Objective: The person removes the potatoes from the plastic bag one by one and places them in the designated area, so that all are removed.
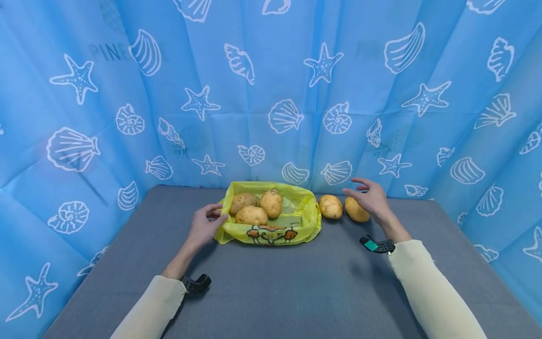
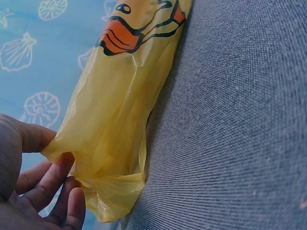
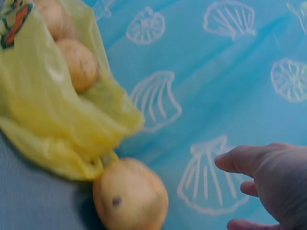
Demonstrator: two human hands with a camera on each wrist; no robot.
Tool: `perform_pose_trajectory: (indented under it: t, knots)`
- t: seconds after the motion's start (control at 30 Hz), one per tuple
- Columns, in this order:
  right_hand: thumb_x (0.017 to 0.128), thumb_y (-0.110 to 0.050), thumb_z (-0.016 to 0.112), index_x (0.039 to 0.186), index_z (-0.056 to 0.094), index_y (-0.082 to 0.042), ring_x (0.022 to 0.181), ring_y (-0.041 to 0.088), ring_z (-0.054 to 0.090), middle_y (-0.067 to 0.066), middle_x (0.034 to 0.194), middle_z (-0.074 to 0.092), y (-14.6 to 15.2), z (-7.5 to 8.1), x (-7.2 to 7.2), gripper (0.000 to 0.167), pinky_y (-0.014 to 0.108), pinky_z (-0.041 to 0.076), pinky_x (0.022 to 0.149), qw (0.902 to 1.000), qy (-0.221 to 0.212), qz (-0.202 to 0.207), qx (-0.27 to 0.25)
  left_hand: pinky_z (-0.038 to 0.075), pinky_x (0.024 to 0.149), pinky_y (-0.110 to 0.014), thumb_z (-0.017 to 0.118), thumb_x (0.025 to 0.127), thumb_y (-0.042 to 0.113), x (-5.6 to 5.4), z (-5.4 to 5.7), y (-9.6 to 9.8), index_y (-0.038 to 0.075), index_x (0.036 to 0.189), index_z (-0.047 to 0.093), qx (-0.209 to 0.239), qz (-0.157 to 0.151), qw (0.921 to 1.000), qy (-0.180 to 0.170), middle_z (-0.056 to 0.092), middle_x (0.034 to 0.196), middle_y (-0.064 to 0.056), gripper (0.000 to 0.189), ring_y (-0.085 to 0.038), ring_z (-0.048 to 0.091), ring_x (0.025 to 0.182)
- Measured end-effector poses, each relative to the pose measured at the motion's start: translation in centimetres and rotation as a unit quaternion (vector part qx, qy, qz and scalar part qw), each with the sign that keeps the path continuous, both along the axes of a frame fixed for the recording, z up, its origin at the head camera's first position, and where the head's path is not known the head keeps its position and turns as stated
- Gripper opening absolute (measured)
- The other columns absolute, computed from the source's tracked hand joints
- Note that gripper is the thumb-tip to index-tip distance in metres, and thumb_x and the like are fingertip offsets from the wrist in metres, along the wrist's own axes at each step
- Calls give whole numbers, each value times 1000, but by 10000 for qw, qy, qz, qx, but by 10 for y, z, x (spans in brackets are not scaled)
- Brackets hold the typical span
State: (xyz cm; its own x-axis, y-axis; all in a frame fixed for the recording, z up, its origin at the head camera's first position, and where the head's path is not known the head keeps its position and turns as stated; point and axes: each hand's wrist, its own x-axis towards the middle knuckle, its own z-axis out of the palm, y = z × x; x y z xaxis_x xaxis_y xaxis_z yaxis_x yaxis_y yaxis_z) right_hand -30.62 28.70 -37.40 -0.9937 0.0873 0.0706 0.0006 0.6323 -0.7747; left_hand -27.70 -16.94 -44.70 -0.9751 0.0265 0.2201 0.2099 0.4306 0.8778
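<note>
potatoes (image 1: pixel 251 215), three of them, sit close together in the left part of a yellow bag (image 1: pixel 237 231), which stands on the grey counter (image 1: pixel 275 287) with its mouth wide open to the top. one of the three lies in front, one behind it to the left, and one stands upright to the right; the right part of the bag's mouth shows bare plastic. the front wall carries an orange and black cartoon print (image 1: pixel 271 235). two more potatoes are outside on the counter, to the right of the bag: a nearer potato (image 1: pixel 330 207) just beside its right end, and an outer potato (image 1: pixel 356 210) next to that one.

of the two hands, the left hand (image 1: pixel 202 227) pinches the left edge of the bag between thumb and fingers, the thin plastic bunched at the tips. the right hand (image 1: pixel 373 198) is over the outer potato, thumb and fingers well parted, with hold of nothing that shows; whether it touches that potato i cannot tell.

both arms wear cream sleeves (image 1: pixel 432 287), and a black band (image 1: pixel 196 283) sits at each wrist. behind the counter hangs a blue curtain (image 1: pixel 271 70) printed with white shells and starfish.
</note>
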Motion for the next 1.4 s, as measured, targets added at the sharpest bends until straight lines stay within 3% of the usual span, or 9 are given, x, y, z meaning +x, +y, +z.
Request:
perform_pose_trajectory:
  t: [0.13, 0.53, 0.77, 1.03, 1.4]
  knots:
    - [98, -38, 68, 152, 46, -5, 135, 49, 41, 33, 147, 43, -17, 7, -1, 66, 60, 42, 101, 9996, 139, 230, -53, 49, 92, -46, 68, 98, 14, 0, -1, 0, -4, 134, 59, -8, -5, 10000, 2, 65, 109, -17, 41, -30, 61, 105]
    - [98, -29, 69, 146, 53, -6, 132, 44, 46, 29, 145, 46, -75, 19, -10, 56, 58, 43, 101, 9936, 27, 1045, -427, 49, 91, -45, 68, 98, 13, 2, 1, 0, -5, 134, 59, -16, 13, 10000, -17, 65, 108, -17, 41, -31, 60, 104]
    - [98, -30, 69, 146, 54, -6, 132, 43, 45, 29, 145, 47, -105, 9, -19, 56, 57, 45, 99, 9877, -118, 1487, -459, 48, 93, -46, 68, 98, 13, 1, 2, 2, -5, 134, 59, 31, -25, 10000, -31, 65, 109, -18, 41, -31, 60, 105]
    - [96, -31, 72, 141, 59, -10, 126, 39, 53, 26, 142, 52, -132, -1, -24, 52, 52, 51, 91, 9888, -74, 1472, -243, 48, 93, -47, 69, 98, 13, 1, 2, 3, -5, 133, 60, 31, -46, 10000, 29, 65, 109, -18, 40, -31, 61, 104]
    - [95, -32, 73, 149, 51, -12, 128, 41, 50, 26, 146, 46, -162, -15, -28, 62, 51, 51, 91, 9822, -641, 1704, -453, 48, 92, -46, 69, 98, 13, 0, 1, 2, -4, 132, 61, -33, -38, 10000, 17, 66, 109, -17, 39, -30, 61, 104]
